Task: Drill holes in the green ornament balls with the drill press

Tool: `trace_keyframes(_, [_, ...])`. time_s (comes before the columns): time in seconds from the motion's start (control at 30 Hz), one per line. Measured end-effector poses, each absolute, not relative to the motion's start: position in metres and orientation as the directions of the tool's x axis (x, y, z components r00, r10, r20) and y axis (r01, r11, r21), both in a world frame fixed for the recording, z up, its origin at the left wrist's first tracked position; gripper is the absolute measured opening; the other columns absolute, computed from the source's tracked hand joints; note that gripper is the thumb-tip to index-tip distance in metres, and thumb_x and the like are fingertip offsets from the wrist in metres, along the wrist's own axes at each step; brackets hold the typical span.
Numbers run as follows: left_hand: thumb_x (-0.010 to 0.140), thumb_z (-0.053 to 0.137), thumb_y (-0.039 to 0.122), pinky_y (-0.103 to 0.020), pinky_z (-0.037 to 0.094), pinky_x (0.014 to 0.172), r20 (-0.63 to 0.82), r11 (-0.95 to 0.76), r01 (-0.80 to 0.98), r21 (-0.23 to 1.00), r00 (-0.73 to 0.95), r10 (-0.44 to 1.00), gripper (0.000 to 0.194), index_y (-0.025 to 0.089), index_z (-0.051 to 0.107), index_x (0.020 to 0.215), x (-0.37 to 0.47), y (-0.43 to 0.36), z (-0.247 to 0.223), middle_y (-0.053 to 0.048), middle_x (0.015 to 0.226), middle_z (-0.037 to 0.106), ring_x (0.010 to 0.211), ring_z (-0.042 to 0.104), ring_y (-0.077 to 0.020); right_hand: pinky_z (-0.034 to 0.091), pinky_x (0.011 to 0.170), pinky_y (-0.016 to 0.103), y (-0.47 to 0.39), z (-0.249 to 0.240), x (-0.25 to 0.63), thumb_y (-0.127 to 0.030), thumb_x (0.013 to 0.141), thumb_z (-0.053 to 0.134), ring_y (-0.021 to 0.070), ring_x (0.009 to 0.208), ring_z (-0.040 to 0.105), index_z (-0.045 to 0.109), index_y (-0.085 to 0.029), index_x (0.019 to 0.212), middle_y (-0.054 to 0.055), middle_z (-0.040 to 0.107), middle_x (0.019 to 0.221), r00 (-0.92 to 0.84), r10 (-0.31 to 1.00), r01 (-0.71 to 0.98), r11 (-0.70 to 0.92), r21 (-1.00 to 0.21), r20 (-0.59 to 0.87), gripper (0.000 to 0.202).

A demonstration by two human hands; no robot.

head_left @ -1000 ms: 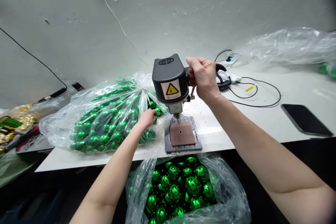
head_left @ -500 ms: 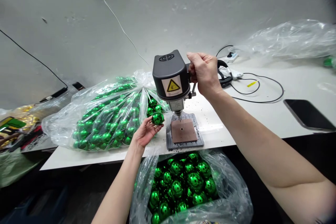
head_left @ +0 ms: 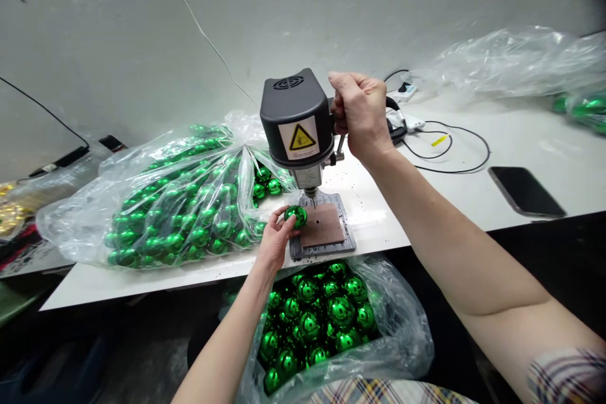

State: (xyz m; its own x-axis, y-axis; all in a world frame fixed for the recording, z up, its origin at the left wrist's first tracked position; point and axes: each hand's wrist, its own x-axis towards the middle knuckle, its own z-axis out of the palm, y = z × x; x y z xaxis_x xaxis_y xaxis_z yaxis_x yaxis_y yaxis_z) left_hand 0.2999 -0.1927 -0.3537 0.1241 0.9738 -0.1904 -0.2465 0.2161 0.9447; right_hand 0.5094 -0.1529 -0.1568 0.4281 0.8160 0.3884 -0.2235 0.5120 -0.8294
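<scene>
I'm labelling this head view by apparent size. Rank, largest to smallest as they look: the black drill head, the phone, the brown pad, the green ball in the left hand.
1. Black drill head
2. Phone; it lies flat, so foreshortened
3. Brown pad, close to the phone in apparent size, so that order is unsure
4. Green ball, held by the left hand

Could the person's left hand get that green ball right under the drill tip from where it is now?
Probably yes. The left hand holds the green ball at the edge of the brown pad, just left of the drill tip. Nothing lies between them; the right hand grips the lever higher up.
</scene>
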Motion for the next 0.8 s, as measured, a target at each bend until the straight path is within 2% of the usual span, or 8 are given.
trace_keyframes(0.1, [0.069,0.086,0.036,-0.03,0.051,0.09,-0.048,0.058,-0.103,0.993,0.102,0.994,0.06,0.019,0.059,0.12,0.309,-0.189,-0.365,-0.005,0.1,0.073,0.095,0.068,-0.0176,0.016,0.033,0.022,-0.155,-0.155,0.508,-0.036,0.086,0.07,0.0043,0.037,0.026,0.033,-0.021,0.047,-0.005,0.032,0.042,0.445,0.813,-0.246,0.514,-0.822,0.376,0.056])
trace_keyframes(0.23, [0.073,0.081,0.035,-0.033,0.051,0.091,0.028,-0.031,0.016,0.999,0.18,0.983,0.056,0.019,0.058,0.122,0.32,-0.183,-0.373,-0.008,0.109,0.072,0.098,0.067,-0.0194,0.015,0.035,0.022,-0.157,-0.154,0.507,-0.02,0.091,0.059,0.0043,0.037,0.025,0.034,-0.021,0.047,-0.006,0.032,0.041,0.452,0.811,-0.259,0.519,-0.815,0.372,0.05])
trace_keyframes(0.47, [0.07,0.082,0.028,-0.037,0.046,0.101,0.129,-0.16,0.16,0.974,0.189,0.973,0.058,0.019,0.064,0.124,0.327,-0.178,-0.381,-0.01,0.12,0.067,0.113,0.062,-0.0253,0.019,0.04,0.022,-0.157,-0.153,0.507,-0.019,0.094,0.056,0.0035,0.04,0.026,0.03,-0.021,0.05,-0.007,0.029,0.044,0.447,0.815,-0.221,0.501,-0.837,0.37,0.051])
trace_keyframes(0.57, [0.066,0.085,0.029,-0.04,0.045,0.102,0.149,-0.184,0.224,0.957,0.167,0.975,0.059,0.019,0.067,0.121,0.326,-0.182,-0.384,-0.01,0.115,0.067,0.113,0.061,-0.0265,0.02,0.041,0.024,-0.156,-0.155,0.508,-0.027,0.094,0.059,0.0042,0.042,0.025,0.031,-0.021,0.053,-0.006,0.031,0.046,0.44,0.816,-0.192,0.492,-0.849,0.374,0.051])
trace_keyframes(0.7, [0.066,0.087,0.032,-0.04,0.048,0.098,0.203,-0.23,0.294,0.928,0.119,0.972,0.056,0.018,0.067,0.116,0.328,-0.19,-0.384,-0.009,0.109,0.068,0.108,0.061,-0.0261,0.021,0.042,0.027,-0.154,-0.16,0.51,-0.049,0.091,0.063,0.0057,0.045,0.022,0.033,-0.022,0.056,-0.006,0.032,0.048,0.419,0.811,-0.143,0.502,-0.853,0.408,0.053])
trace_keyframes(0.8, [0.07,0.085,0.033,-0.04,0.048,0.097,0.271,-0.3,0.336,0.893,0.132,0.953,0.054,0.018,0.065,0.117,0.331,-0.195,-0.384,-0.009,0.11,0.067,0.107,0.061,-0.0259,0.02,0.041,0.028,-0.154,-0.161,0.511,-0.053,0.09,0.062,0.0062,0.045,0.02,0.034,-0.022,0.057,-0.006,0.032,0.048,0.407,0.818,-0.144,0.496,-0.856,0.406,0.053])
